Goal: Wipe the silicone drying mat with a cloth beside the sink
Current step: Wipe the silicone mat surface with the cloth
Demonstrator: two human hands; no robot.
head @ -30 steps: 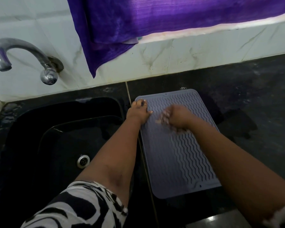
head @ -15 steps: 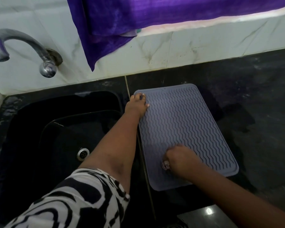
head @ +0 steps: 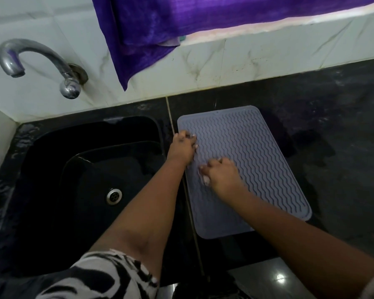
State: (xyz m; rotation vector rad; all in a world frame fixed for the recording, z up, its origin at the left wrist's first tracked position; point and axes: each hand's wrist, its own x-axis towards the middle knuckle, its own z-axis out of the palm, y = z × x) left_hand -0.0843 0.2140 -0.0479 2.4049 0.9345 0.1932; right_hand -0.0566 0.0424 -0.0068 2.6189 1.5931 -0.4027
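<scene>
A grey silicone drying mat (head: pixel 257 156) with wavy ridges lies on the black counter just right of the sink. My left hand (head: pixel 181 147) rests on the mat's left edge near its far corner, fingers bent over the rim. My right hand (head: pixel 221 174) is curled over a small pale cloth (head: pixel 204 178) and presses it on the mat's left middle. Only a scrap of the cloth shows under the fingers.
The black sink (head: pixel 84 180) with a steel drain (head: pixel 113 196) fills the left. A chrome tap (head: pixel 37 61) juts from the white tiled wall. A purple towel (head: pixel 181 24) hangs over the ledge above the mat. Wet black counter (head: pixel 333 137) spreads to the right.
My right hand with the cloth slid down the mat toward me, then came back up to the left middle. My left hand stayed at the mat's left edge.
</scene>
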